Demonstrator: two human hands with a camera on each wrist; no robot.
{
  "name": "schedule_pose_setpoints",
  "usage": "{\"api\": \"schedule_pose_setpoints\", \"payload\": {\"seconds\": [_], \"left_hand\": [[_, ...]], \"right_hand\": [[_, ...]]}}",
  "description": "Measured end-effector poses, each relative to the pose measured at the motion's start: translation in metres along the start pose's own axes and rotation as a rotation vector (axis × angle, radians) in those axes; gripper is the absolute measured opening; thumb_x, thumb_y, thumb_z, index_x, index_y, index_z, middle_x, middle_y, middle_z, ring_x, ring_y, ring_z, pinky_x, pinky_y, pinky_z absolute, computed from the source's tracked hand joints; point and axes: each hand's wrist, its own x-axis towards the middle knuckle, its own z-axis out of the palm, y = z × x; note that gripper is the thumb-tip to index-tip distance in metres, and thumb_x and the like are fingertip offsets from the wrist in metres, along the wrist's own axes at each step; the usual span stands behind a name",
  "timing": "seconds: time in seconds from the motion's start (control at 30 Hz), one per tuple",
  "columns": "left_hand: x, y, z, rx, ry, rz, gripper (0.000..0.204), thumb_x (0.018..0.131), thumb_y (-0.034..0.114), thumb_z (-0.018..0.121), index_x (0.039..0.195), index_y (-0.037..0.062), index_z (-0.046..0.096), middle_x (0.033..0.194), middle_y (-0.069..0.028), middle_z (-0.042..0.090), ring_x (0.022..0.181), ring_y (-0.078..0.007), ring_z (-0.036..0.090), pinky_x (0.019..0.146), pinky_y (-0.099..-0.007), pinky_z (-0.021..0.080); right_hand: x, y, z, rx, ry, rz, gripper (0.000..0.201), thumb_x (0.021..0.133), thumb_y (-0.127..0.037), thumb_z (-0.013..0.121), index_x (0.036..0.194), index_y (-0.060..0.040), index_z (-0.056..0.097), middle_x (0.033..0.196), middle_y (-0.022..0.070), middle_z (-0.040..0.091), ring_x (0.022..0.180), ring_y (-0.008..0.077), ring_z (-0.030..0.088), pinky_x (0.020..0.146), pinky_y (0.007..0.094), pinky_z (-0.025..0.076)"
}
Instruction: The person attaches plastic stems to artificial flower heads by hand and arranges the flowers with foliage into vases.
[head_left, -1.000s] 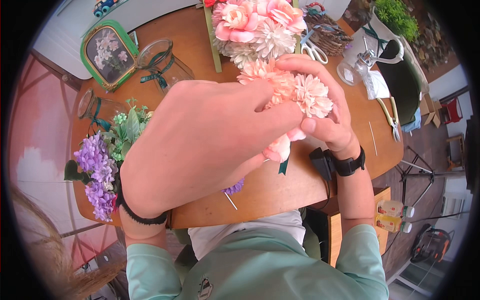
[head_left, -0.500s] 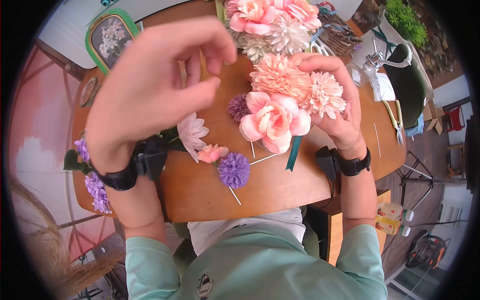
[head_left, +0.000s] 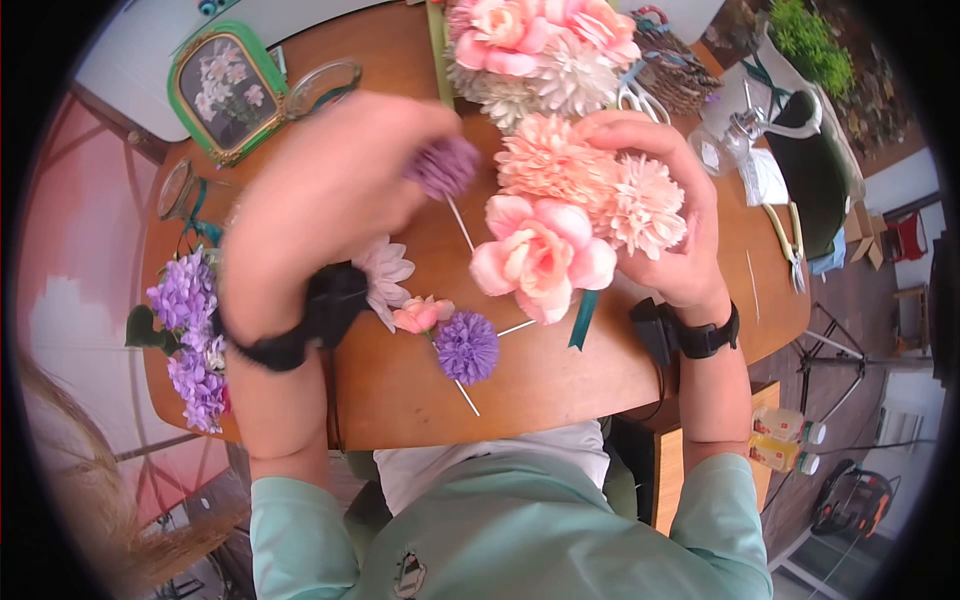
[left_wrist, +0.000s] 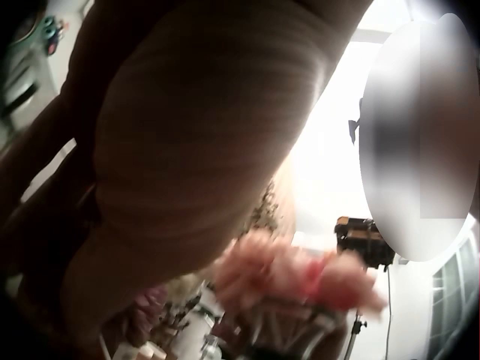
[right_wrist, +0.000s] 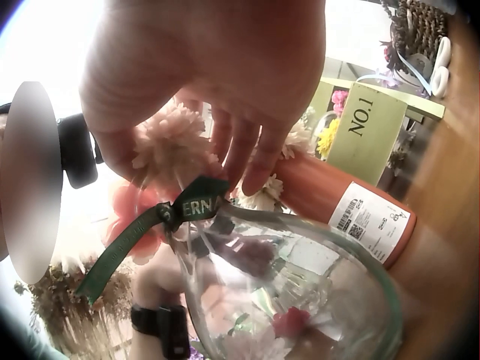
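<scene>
My left hand (head_left: 335,190), blurred in the head view, pinches a dusky purple pompom flower (head_left: 442,168) just under its head, its white stem slanting down. My right hand (head_left: 695,220) curls around the heads of a peach chrysanthemum (head_left: 550,160) and a paler one (head_left: 645,205). A pink rose (head_left: 542,255) sits in front of them. In the right wrist view these flowers stand at the neck of a clear glass vase (right_wrist: 322,247) tied with a dark green ribbon (right_wrist: 199,206). Another purple pompom (head_left: 467,347), a pink bud (head_left: 420,314) and a pale pink flower (head_left: 385,275) lie on the table.
Behind the bouquet stands a larger arrangement of pink and white flowers (head_left: 575,70). Pliers (head_left: 790,245) lie at the right. At the left are a green picture frame (head_left: 222,95), a ribboned glass jar (head_left: 175,190) and lilac flowers (head_left: 190,300).
My left hand left the bouquet, drew away to the left with bent fingers, and now holds the dusky purple pompom, lifted up and leftward. My right hand stays around the chrysanthemums.
</scene>
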Motion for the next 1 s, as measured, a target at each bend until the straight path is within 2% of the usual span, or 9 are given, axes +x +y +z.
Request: {"api": "schedule_pose_setpoints", "payload": {"seconds": [0.03, 0.07, 0.13, 0.2, 0.3, 0.43, 0.53, 0.63, 1.0], "left_hand": [[-0.011, 0.009, -0.018, -0.006, 0.083, -0.085, 0.028, 0.086, -0.004, 0.067, 0.113, -0.0009, 0.071, 0.105, -0.0147, 0.076, 0.095, -0.0241, 0.074, 0.079, -0.0346, 0.057], [-0.021, 0.015, -0.030, -0.057, 0.248, -0.067, 0.036, 0.086, -0.010, 0.066, 0.120, -0.0004, 0.070, 0.113, -0.0088, 0.077, 0.099, -0.0156, 0.072, 0.082, -0.0303, 0.057], [-0.035, 0.019, -0.049, -0.040, 0.322, -0.069, 0.038, 0.091, -0.007, 0.067, 0.129, -0.0031, 0.067, 0.125, -0.0124, 0.074, 0.108, -0.0197, 0.072, 0.093, -0.0316, 0.059], [-0.039, 0.024, -0.053, -0.312, 0.808, 0.029, 0.036, 0.097, -0.007, 0.064, 0.132, -0.0112, 0.063, 0.131, -0.0213, 0.071, 0.116, -0.0287, 0.071, 0.104, -0.0365, 0.057], [-0.036, 0.040, -0.045, -0.327, 0.773, 0.234, 0.034, 0.101, -0.008, 0.059, 0.133, -0.0166, 0.059, 0.131, -0.0280, 0.068, 0.121, -0.0361, 0.069, 0.109, -0.0427, 0.054], [-0.016, 0.058, -0.040, 0.240, 0.651, 0.471, 0.057, 0.064, -0.017, 0.076, 0.121, -0.0136, 0.070, 0.111, -0.0253, 0.073, 0.096, -0.0326, 0.073, 0.085, -0.0359, 0.060], [-0.006, 0.052, -0.027, 0.204, 0.724, 0.596, 0.048, 0.067, -0.015, 0.076, 0.115, -0.0113, 0.073, 0.108, -0.0225, 0.073, 0.093, -0.0310, 0.072, 0.080, -0.0354, 0.061], [-0.007, 0.068, -0.015, 0.169, 0.650, 0.506, 0.043, 0.071, -0.013, 0.073, 0.113, -0.0044, 0.077, 0.108, -0.0180, 0.073, 0.090, -0.0298, 0.072, 0.077, -0.0344, 0.061], [-0.014, 0.084, -0.013, -0.098, 0.205, 0.339, 0.062, 0.065, 0.013, 0.083, 0.126, 0.0085, 0.073, 0.123, -0.0127, 0.072, 0.093, -0.0330, 0.069, 0.079, -0.0400, 0.057]], "right_hand": [[0.001, -0.001, 0.003, -0.005, -0.001, -0.001, 0.065, 0.069, -0.012, 0.078, 0.130, 0.0022, 0.064, 0.133, 0.0144, 0.064, 0.127, 0.0250, 0.061, 0.114, 0.0387, 0.043], [0.001, -0.002, 0.004, -0.010, -0.003, -0.003, 0.066, 0.067, -0.011, 0.080, 0.130, 0.0014, 0.065, 0.133, 0.0135, 0.064, 0.126, 0.0245, 0.061, 0.113, 0.0383, 0.044], [0.002, -0.001, 0.001, -0.046, -0.012, -0.028, 0.066, 0.066, -0.011, 0.083, 0.129, -0.0002, 0.066, 0.132, 0.0118, 0.065, 0.124, 0.0236, 0.062, 0.112, 0.0377, 0.045], [0.003, -0.002, 0.002, -0.058, -0.029, -0.054, 0.067, 0.067, -0.013, 0.086, 0.130, -0.0005, 0.066, 0.130, 0.0113, 0.065, 0.122, 0.0234, 0.062, 0.111, 0.0374, 0.045], [0.004, -0.003, 0.001, -0.078, -0.037, -0.058, 0.068, 0.068, -0.016, 0.089, 0.131, -0.0009, 0.066, 0.130, 0.0105, 0.065, 0.122, 0.0225, 0.062, 0.110, 0.0372, 0.046], [0.001, -0.002, 0.006, 0.041, 0.002, 0.032, 0.068, 0.070, -0.017, 0.090, 0.131, -0.0008, 0.066, 0.130, 0.0104, 0.065, 0.122, 0.0219, 0.062, 0.110, 0.0369, 0.046], [-0.002, -0.007, 0.008, 0.074, 0.014, 0.096, 0.068, 0.070, -0.017, 0.090, 0.131, -0.0007, 0.066, 0.130, 0.0105, 0.064, 0.123, 0.0223, 0.062, 0.110, 0.0367, 0.045], [0.001, -0.011, 0.003, -0.108, -0.034, -0.065, 0.070, 0.070, -0.018, 0.090, 0.132, -0.0003, 0.065, 0.130, 0.0108, 0.064, 0.123, 0.0227, 0.061, 0.110, 0.0365, 0.045], [0.003, -0.005, -0.001, -0.040, -0.063, -0.024, 0.087, 0.063, -0.028, 0.093, 0.138, 0.0012, 0.060, 0.133, 0.0122, 0.063, 0.123, 0.0244, 0.062, 0.109, 0.0379, 0.046]]}}
